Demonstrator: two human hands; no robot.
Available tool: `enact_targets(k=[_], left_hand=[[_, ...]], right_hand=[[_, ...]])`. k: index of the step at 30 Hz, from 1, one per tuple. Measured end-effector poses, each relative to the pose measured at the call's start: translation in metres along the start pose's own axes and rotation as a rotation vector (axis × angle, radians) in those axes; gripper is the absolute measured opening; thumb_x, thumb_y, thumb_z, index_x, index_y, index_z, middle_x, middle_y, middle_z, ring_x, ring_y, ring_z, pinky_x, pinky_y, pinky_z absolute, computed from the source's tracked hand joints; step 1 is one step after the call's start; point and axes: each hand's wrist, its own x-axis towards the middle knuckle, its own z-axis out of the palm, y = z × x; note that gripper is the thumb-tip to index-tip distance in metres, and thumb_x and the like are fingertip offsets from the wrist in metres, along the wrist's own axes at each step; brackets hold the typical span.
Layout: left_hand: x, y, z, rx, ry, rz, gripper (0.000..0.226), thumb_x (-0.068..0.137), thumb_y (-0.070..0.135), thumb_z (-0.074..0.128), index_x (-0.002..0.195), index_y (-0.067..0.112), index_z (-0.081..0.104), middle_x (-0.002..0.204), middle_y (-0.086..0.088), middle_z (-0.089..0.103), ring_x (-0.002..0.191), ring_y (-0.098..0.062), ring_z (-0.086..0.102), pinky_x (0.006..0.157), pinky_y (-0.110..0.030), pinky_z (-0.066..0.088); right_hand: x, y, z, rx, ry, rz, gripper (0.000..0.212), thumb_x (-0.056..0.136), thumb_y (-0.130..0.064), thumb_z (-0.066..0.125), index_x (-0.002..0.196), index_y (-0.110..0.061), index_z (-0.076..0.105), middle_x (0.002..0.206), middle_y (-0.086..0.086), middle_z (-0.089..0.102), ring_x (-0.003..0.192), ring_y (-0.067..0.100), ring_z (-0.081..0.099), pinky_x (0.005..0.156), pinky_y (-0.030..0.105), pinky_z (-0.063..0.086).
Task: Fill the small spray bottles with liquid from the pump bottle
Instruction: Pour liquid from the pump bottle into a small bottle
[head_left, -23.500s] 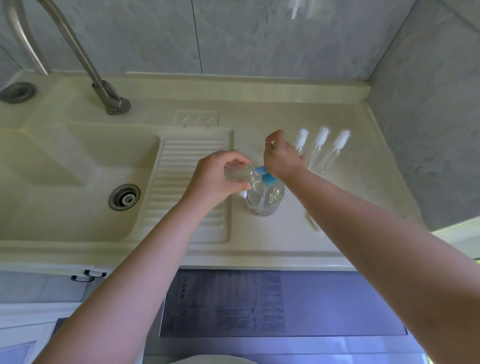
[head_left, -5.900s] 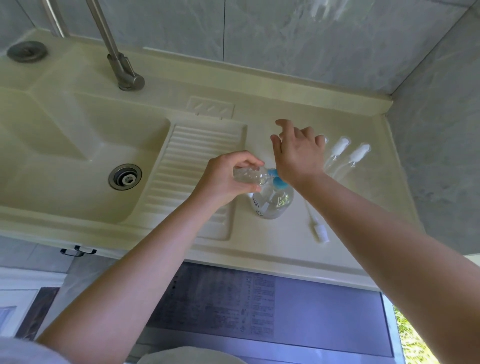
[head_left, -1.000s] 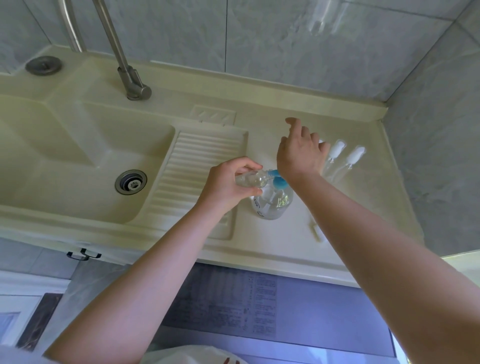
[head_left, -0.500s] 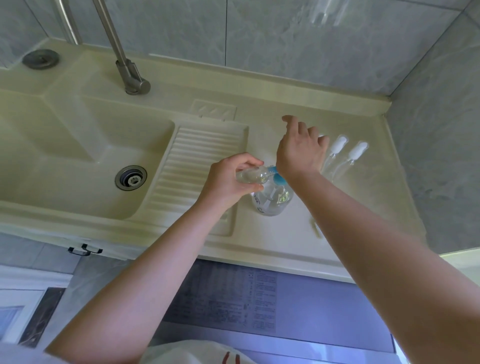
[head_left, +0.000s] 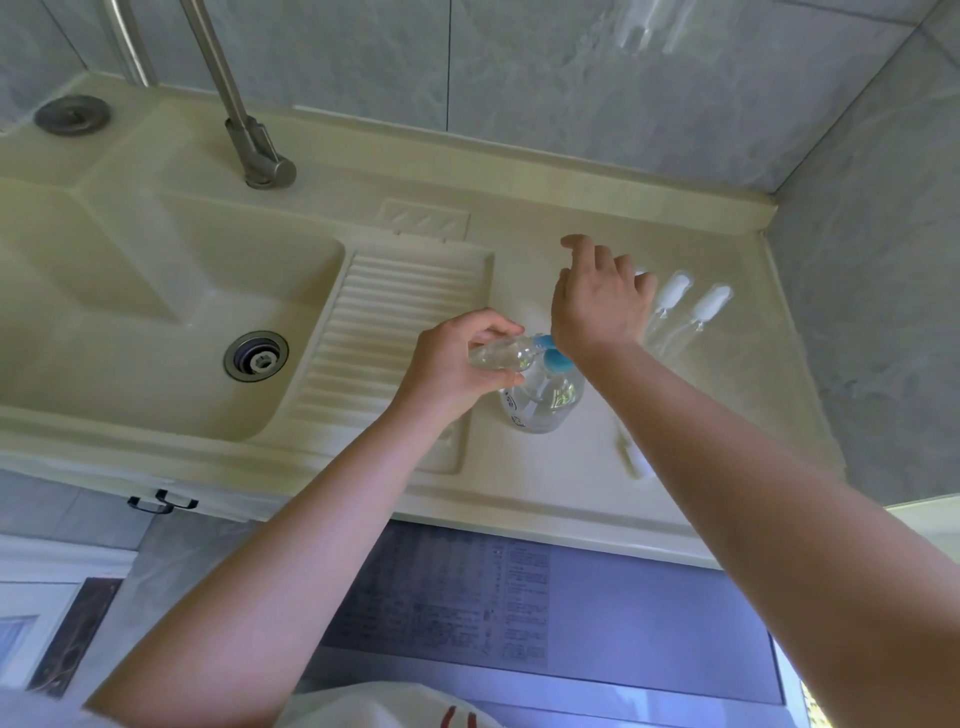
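Left hand (head_left: 457, 364) gripped a small open bottle (head_left: 501, 356) on its side, fingers curled round the body, neck turned toward 3 o'clock. The mouth sat right at the blue spout (head_left: 545, 342) of the pump bottle (head_left: 543, 402); likely held so to catch the liquid straight from the nozzle with no spill.

Right hand (head_left: 597, 306) lay over the pump head, heel of the palm down on it, fingers spread and relaxed, gripping nothing. Judged a press posture: flat palm gives an even downward push. Whether the head was depressed could not be told; the hand hid it.

Pump bottle stood upright on the counter (head_left: 519, 249), just at 3 o'clock of the ribbed drainboard (head_left: 395, 322), so drips would land near the basin.

Two capped bottles (head_left: 691, 312) lay side by side at 2 o'clock of the pump bottle, near the right hand, well clear of the work. A third may have lain behind the hand; unclear. A loose sprayer cap (head_left: 636, 460) with its tube lay at 4 o'clock, probably off the bottle in hand.

Fill level in the held bottle: not readable.
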Motion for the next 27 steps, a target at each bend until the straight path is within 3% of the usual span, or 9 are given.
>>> enact_targets(k=[4,9,15,23,27], left_hand=[[0.0,0.005,-0.003,-0.007,-0.005,0.022,0.046,0.065,0.01,0.089,0.105,0.025,0.072,0.105,0.02,0.071,0.099,0.01,0.06,0.08,0.004,0.034],[0.001,0.001,-0.001,0.013,-0.001,0.011,0.045,0.064,0.012,0.089,0.104,0.026,0.072,0.102,0.021,0.07,0.097,0.008,0.06,0.077,0.003,0.034],[0.003,0.0,-0.003,-0.014,-0.017,0.012,0.046,0.064,0.014,0.09,0.104,0.027,0.072,0.105,0.023,0.07,0.099,0.008,0.06,0.082,0.001,0.036],[0.004,-0.003,-0.001,-0.011,-0.01,0.0,0.046,0.063,0.013,0.089,0.103,0.027,0.072,0.102,0.021,0.071,0.099,0.003,0.062,0.079,0.002,0.034],[0.003,0.0,-0.001,-0.017,-0.007,0.012,0.046,0.064,0.013,0.089,0.104,0.028,0.072,0.101,0.023,0.07,0.098,0.008,0.06,0.079,0.002,0.034]], right_hand=[[0.009,0.001,-0.005,0.12,-0.04,0.062,0.039,0.101,-0.025,0.038,0.14,-0.025,0.04,0.133,0.001,0.058,0.121,0.03,0.047,0.098,0.043,0.028],[0.0,-0.001,0.003,0.066,-0.064,0.041,0.048,0.094,-0.014,0.041,0.141,-0.024,0.039,0.127,0.002,0.059,0.118,0.031,0.047,0.096,0.042,0.028],[0.011,-0.001,-0.002,0.21,-0.084,0.085,0.041,0.101,-0.025,0.038,0.141,-0.025,0.037,0.132,0.001,0.058,0.124,0.031,0.045,0.1,0.043,0.027],[0.001,0.002,0.004,0.156,-0.1,0.077,0.045,0.098,-0.018,0.037,0.142,-0.025,0.037,0.131,0.0,0.058,0.123,0.03,0.044,0.098,0.041,0.026],[0.008,0.003,-0.001,0.3,-0.087,0.121,0.04,0.099,-0.022,0.038,0.139,-0.025,0.04,0.131,-0.003,0.06,0.123,0.028,0.046,0.098,0.041,0.027]])
